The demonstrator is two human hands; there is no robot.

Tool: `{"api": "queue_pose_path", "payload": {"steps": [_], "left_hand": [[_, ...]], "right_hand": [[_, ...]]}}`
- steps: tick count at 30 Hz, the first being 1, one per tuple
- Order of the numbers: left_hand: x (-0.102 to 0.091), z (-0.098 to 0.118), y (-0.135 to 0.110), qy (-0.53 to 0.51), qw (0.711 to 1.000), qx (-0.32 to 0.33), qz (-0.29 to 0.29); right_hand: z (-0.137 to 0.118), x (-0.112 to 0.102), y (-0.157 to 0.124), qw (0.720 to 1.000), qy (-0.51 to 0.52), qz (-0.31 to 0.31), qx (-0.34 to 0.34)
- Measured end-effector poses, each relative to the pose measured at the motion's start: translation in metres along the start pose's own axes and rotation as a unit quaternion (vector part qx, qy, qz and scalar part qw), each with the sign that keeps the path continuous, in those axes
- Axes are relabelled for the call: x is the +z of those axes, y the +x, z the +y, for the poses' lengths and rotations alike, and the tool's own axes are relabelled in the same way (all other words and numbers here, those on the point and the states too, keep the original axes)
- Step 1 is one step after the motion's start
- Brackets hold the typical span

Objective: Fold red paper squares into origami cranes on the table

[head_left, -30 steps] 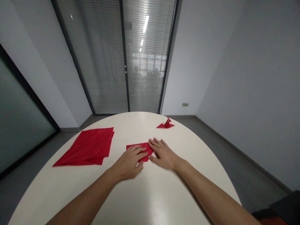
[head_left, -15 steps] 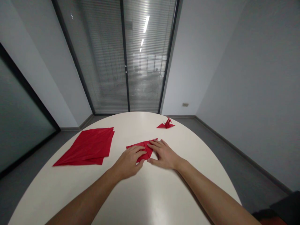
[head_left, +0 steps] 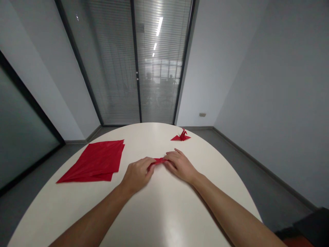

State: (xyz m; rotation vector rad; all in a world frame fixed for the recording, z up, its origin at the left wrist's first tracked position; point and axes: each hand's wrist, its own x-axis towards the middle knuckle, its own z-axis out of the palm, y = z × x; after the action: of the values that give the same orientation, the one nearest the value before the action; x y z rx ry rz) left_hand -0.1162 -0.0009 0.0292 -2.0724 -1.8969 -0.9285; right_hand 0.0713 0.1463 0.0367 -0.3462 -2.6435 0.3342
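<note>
Lower center of frame: left hand (head_left: 137, 173) and right hand (head_left: 182, 167), fingers pinching opposite ends of folded red paper (head_left: 159, 160). Red sheets (head_left: 97, 159): frame left, on worktop (head_left: 164, 209). Paper crane (head_left: 183, 137): right of center.

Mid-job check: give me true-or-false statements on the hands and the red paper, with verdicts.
1. The left hand and right hand both touch the small folded red paper. True.
2. The larger red paper sheets lie left of the left hand. True.
3. A red origami crane stands beyond the right hand. True.
4. The right hand grips the crane. False: they are apart.
5. The sheets cover the folded paper. False: they lie apart, to its left.
</note>
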Motion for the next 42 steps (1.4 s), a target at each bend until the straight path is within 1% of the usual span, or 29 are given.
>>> {"api": "queue_pose_path", "payload": {"steps": [4,6,8,10,13,15,17,19,21,22,25,27,29,31,34,37,40,42], "left_hand": [[-0.001,0.003,0.001,0.054,0.997,0.049,0.022],[0.0,0.004,0.001,0.06,0.995,0.072,0.02],[0.002,0.003,0.0,0.054,0.995,0.077,0.021],[0.002,0.002,-0.001,0.045,0.997,0.06,0.035],[0.001,0.0,-0.002,0.031,0.998,0.014,0.061],[0.0,-0.002,-0.001,0.019,0.997,-0.016,0.075],[0.0,-0.003,-0.001,0.001,0.995,-0.042,0.091],[0.001,-0.004,-0.001,-0.025,0.992,-0.056,0.113],[0.001,-0.003,-0.002,-0.061,0.986,-0.066,0.14],[0.001,-0.002,-0.001,-0.08,0.982,-0.074,0.153],[0.0,0.001,0.001,-0.132,0.967,-0.111,0.186],[-0.002,0.004,0.003,-0.164,0.956,-0.143,0.197],[-0.005,0.008,0.007,-0.204,0.942,-0.181,0.198],[-0.006,0.013,0.01,-0.254,0.923,-0.213,0.193],[-0.004,0.02,0.011,-0.335,0.899,-0.233,0.162],[0.001,0.024,0.01,-0.394,0.881,-0.227,0.133],[0.005,0.024,0.009,-0.407,0.88,-0.219,0.108],[0.007,0.022,0.009,-0.393,0.885,-0.226,0.104]], "right_hand": [[-0.007,-0.003,0.002,0.997,-0.049,0.008,-0.051],[-0.01,-0.002,0.002,0.997,-0.053,0.007,-0.061],[-0.011,-0.001,0.002,0.997,-0.043,0.005,-0.062],[-0.01,-0.001,0.002,0.998,-0.03,0.007,-0.054],[-0.006,-0.003,0.001,0.999,-0.002,0.02,-0.028],[-0.002,-0.004,0.0,0.999,0.03,0.034,0.003],[0.002,-0.003,0.0,0.993,0.081,0.063,0.052],[0.005,0.001,0.0,0.975,0.162,0.108,0.111],[0.01,0.006,0.001,0.939,0.267,0.153,0.156],[0.012,0.009,0.002,0.918,0.319,0.166,0.166],[0.015,0.013,0.003,0.867,0.44,0.168,0.164],[0.013,0.012,0.004,0.847,0.49,0.151,0.14],[0.008,0.01,0.005,0.838,0.52,0.124,0.112],[0.004,0.007,0.005,0.83,0.537,0.106,0.106],[0.001,0.007,0.005,0.809,0.555,0.121,0.15],[0.005,0.011,0.005,0.783,0.568,0.142,0.212],[0.01,0.015,0.007,0.763,0.573,0.151,0.258],[0.01,0.015,0.007,0.754,0.583,0.143,0.268]]}}
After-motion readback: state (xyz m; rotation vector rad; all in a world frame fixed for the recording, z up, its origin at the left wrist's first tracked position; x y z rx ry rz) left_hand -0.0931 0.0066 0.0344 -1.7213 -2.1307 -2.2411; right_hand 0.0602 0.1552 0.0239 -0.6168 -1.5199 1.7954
